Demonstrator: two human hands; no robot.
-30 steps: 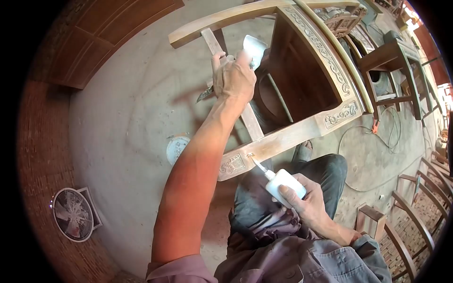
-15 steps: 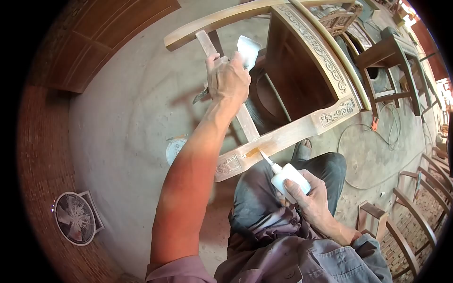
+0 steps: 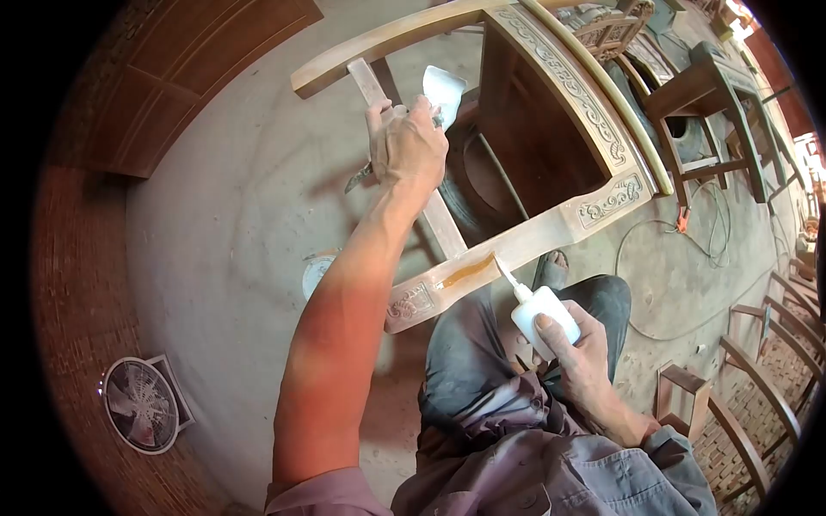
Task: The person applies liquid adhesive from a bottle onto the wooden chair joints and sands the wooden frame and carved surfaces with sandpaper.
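My right hand (image 3: 578,361) is closed around a white squeeze bottle (image 3: 546,320). Its thin nozzle points at a carved wooden chair frame (image 3: 538,230), where a wet amber streak (image 3: 467,271) lies on the rail, close to the tip. My left hand (image 3: 406,150) is at the narrow crosspiece (image 3: 446,225), fingers curled. From its fingers sticks out a pale, flat, blade-like piece (image 3: 444,93), and a dark pointed end (image 3: 358,178) shows on the hand's other side. Whether both belong to one scraper-like tool is hidden by the hand.
A round fan (image 3: 140,405) stands on the floor at left. A white tub (image 3: 318,273) is partly behind my left forearm. Beyond the frame are wooden stools (image 3: 718,107) and a cable (image 3: 641,331) on the floor. Several curved chair parts (image 3: 742,443) line the right side.
The bottle and my right hand have moved right and slightly up along the rail. The amber streak has grown longer. My left hand keeps its place on the crosspiece.
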